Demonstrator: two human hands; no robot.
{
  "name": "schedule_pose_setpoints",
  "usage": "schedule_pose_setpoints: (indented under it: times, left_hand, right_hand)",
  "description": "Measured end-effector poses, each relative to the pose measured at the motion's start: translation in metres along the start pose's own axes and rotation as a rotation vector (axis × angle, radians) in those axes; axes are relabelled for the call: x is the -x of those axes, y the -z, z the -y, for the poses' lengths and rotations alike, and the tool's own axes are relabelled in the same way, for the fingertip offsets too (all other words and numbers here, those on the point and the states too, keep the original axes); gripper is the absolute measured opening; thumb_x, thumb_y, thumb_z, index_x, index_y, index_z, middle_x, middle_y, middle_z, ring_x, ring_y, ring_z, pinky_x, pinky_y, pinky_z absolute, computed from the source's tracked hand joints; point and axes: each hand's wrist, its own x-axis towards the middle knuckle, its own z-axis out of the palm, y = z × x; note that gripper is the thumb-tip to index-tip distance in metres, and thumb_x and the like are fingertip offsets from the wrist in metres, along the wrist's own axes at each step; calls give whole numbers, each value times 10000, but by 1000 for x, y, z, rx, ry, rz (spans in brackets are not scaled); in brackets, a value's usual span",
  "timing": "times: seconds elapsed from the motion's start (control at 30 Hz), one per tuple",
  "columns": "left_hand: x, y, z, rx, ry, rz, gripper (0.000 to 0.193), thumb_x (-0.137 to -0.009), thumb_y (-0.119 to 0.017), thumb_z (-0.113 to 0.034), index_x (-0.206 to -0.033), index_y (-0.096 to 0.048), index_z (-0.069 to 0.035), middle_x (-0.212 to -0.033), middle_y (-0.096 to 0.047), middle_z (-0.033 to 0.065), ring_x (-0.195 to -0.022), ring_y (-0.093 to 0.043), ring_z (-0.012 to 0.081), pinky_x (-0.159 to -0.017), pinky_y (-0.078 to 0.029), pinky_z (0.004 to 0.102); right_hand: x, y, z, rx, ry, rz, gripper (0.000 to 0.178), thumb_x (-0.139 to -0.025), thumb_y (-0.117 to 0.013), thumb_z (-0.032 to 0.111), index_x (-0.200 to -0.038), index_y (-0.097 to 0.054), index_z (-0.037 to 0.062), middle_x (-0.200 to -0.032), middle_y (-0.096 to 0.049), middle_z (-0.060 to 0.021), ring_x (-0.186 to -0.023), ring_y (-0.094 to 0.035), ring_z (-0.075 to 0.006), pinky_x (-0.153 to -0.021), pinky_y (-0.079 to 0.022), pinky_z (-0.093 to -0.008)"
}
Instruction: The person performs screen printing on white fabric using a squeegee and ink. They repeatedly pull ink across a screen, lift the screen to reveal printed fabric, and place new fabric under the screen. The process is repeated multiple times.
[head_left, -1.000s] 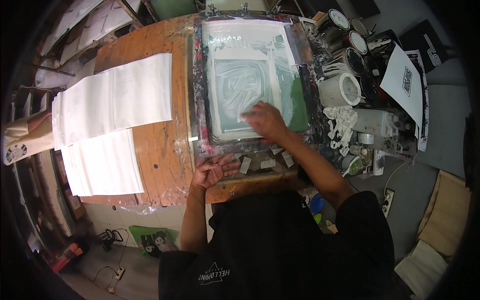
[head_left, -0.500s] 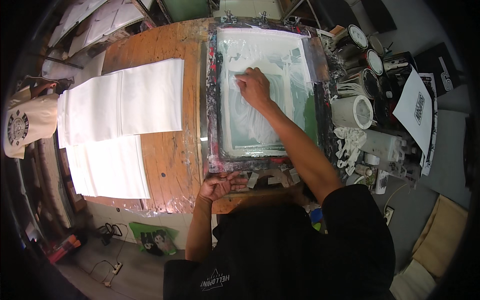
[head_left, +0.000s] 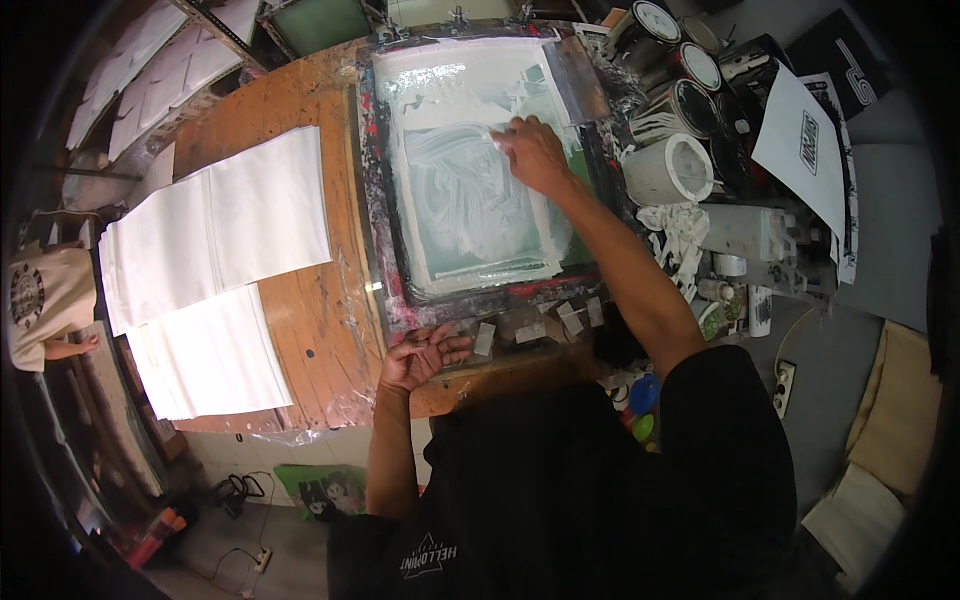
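Observation:
A screen-printing frame (head_left: pixel 382 200) lies on the wooden table, its green-grey mesh smeared with milky white swirls and bordered by white ink or tape. My right hand (head_left: pixel 537 155) presses down on the upper right part of the mesh. Its fingers are bent round a small white wad (head_left: pixel 498 139), mostly hidden by them. Just off the frame's near edge, my left hand (head_left: pixel 425 358) rests palm up with loosely curled fingers apart and nothing in it. Small pale tape pieces (head_left: pixel 484 338) stick beside it along the near edge.
Stacked white fabric sheets (head_left: pixel 215 225) cover the table's left part. Ink-stained tubs (head_left: pixel 668 168), a crumpled white rag (head_left: pixel 672 240) and a clear plastic jug (head_left: pixel 745 232) crowd the right side. Metal clamps (head_left: pixel 459 20) line the far edge. Another person in a beige shirt (head_left: pixel 50 300) stands far left.
My right hand has moved from the left part of the mesh to the right, leaving more white swirls. My left hand stays by the near edge. The whole view has shifted somewhat.

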Motion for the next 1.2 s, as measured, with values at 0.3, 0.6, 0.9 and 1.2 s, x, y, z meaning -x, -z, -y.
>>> schedule_pose_setpoints:
  times: [0.3,0.6,0.9,1.2]
  left_hand:
    - [0,8,2,6,-13,88,476,-858,-604,-134,-1333,-636,-105,-1618,-368,150,-1402,-437,451,-1183,-289,628]
    - [0,1,2,-48,-37,57,505,-848,-616,-149,-1352,-643,-143,-1558,-467,126,-1381,-459,437,-1174,-282,651]
    - [-2,-3,1,-44,-22,29,484,-846,-610,-131,-1327,-656,-106,-1528,-501,139,-1372,-460,473,-1161,-312,647]
    - [1,3,3,14,-11,81,361,-862,-598,-127,-1201,-716,-84,-1521,-514,120,-1369,-461,479,-1170,-301,642]
  right_hand:
    - [103,45,63,-102,-57,249,366,-777,-674,-14,-1093,-778,139,-991,-685,-118,-1024,-630,-346,-960,-498,-468]
    - [84,16,115,-259,11,197,316,-790,-666,-12,-1058,-778,112,-949,-688,-91,-907,-598,-326,-861,-493,-422]
    - [79,0,128,-295,326,240,313,-735,-685,-2,-1016,-778,101,-890,-662,-58,-896,-579,-275,-799,-477,-407]
    - [-77,-44,74,-88,164,138,281,-785,-668,-12,-1002,-776,130,-927,-671,-74,-904,-603,-310,-794,-499,-447]
